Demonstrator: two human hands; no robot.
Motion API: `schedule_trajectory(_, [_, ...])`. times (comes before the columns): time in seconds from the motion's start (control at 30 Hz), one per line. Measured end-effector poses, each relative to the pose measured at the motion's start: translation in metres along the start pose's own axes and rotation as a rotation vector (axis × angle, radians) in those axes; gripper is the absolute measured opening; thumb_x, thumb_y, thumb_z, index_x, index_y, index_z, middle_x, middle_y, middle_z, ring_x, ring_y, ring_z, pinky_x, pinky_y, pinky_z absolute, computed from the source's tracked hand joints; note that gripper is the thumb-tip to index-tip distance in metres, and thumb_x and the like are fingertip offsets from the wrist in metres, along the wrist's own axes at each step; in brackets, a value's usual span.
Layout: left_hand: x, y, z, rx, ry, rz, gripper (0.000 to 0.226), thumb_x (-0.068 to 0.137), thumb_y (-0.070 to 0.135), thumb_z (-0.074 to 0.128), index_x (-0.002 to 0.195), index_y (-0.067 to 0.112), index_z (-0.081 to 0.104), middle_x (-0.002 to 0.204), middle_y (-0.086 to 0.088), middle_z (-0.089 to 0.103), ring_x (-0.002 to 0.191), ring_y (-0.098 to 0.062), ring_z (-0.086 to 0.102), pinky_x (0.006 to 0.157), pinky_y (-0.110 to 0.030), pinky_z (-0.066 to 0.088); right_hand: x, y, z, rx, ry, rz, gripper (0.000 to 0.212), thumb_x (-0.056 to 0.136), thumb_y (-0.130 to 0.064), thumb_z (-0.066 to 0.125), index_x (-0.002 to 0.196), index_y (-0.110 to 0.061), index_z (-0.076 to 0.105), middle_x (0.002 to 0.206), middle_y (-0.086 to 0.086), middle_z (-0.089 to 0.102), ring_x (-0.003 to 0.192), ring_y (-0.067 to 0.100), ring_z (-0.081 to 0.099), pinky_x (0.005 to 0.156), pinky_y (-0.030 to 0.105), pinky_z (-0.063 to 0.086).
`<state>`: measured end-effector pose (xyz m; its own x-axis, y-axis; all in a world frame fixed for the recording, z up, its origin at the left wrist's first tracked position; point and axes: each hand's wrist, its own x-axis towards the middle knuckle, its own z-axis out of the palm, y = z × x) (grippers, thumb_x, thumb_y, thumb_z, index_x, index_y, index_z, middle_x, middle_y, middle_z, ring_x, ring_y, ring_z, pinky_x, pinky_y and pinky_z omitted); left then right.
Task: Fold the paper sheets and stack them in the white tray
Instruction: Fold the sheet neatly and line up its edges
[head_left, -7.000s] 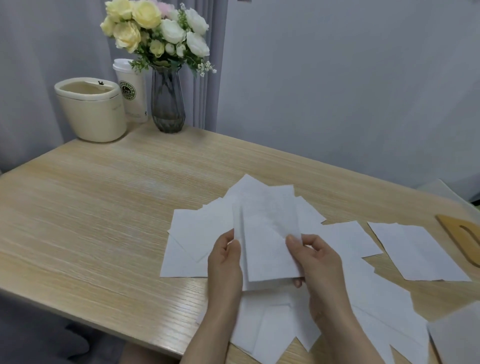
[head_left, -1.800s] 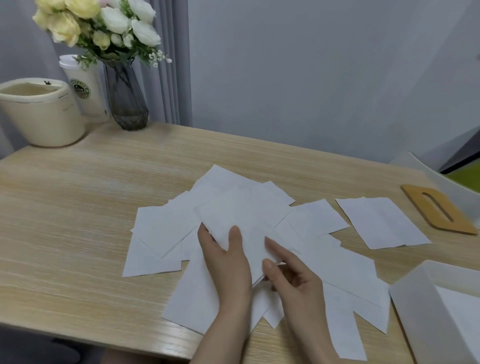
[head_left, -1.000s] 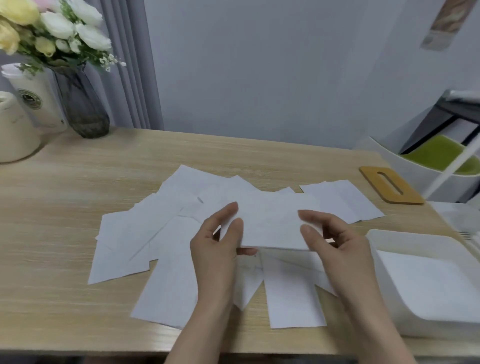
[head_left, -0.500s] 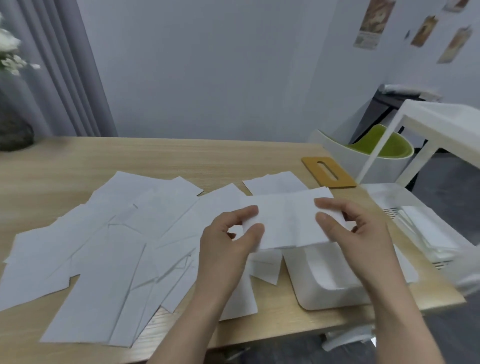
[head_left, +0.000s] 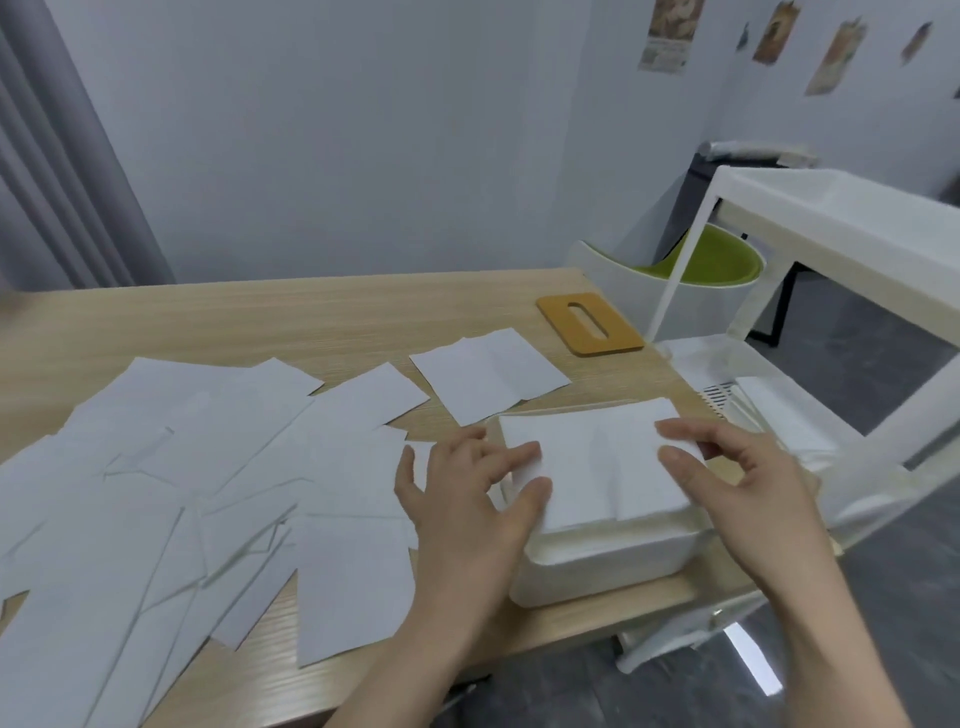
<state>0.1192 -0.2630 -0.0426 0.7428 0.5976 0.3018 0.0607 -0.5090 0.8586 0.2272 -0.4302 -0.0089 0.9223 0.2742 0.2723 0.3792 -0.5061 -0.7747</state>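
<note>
Left hand: the left hand (head_left: 470, 499) is hovering at the left end of the folded sheet (head_left: 597, 467), thumb and forefinger pinching that end, the other fingers spreading loosely.
Right hand: the right hand (head_left: 737, 483) is gripping the right end of the same sheet between thumb and forefinger, fingers curling round its edge.
Folded sheet: it is lying flat across the open top of the white tray (head_left: 597, 571), covering most of the opening; whether it is resting fully on the contents below cannot be told.
White tray: it is sitting at the near right corner of the table (head_left: 311, 322), close to the near edge; more white paper is showing under the held sheet.
Loose sheets: unfolded paper sheets (head_left: 182, 493) are lying overlapped across the left and middle of the table, reaching the near edge; one separate sheet (head_left: 488, 374) is lying just beyond the tray.
Wooden plate: a tan slotted board (head_left: 589, 325) is resting by the far right corner.
Surface: light wood-grain top, showing bare along the far side.
Room: a pale wall is standing behind the table, with a grey curtain (head_left: 57, 171) at the left and small pictures (head_left: 665, 36) hanging at the upper right; a white trolley (head_left: 831, 260) and a white chair with a green seat (head_left: 701, 265) are standing beyond the right edge, over a grey floor.
</note>
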Motion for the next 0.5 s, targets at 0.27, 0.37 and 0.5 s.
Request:
schedule_trajectory(0.27, [-0.005,-0.012,0.007,0.235,0.073,0.187,0.024,0.082,0.045,0.053,0.087,0.038,0.076,0.079,0.022,0.057,0.122,0.002,0.043,0.114,-0.032,-0.020,-0.005,0.015,0.005,-0.256,0.031,-0.108,0.012,0.082,-0.030,0.071,0.089,-0.039,0.069,0.081,-0.017,0.057,0.096,-0.005,0.037,0.092,0.020,0.011])
schedule_trajectory(0.37, [-0.006,-0.012,0.007,0.257,0.072,0.205,0.020,0.084,0.039,0.056,0.082,0.037,0.076,0.078,0.021,0.057,0.118,-0.003,0.048,0.116,-0.037,-0.015,-0.007,0.018,0.006,-0.315,0.023,-0.124,0.009,0.083,-0.031,0.071,0.089,-0.039,0.070,0.080,-0.020,0.057,0.098,-0.006,0.035,0.093,0.019,0.007])
schedule_trajectory(0.5, [-0.007,-0.013,0.006,0.287,0.066,0.219,0.017,0.086,0.033,0.062,0.074,0.035,0.075,0.076,0.018,0.056,0.116,-0.006,0.053,0.117,-0.041,-0.014,-0.007,0.020,0.007,-0.334,0.011,-0.125,0.008,0.085,-0.032,0.068,0.088,-0.039,0.069,0.079,-0.020,0.057,0.105,-0.002,0.040,0.092,0.014,0.001])
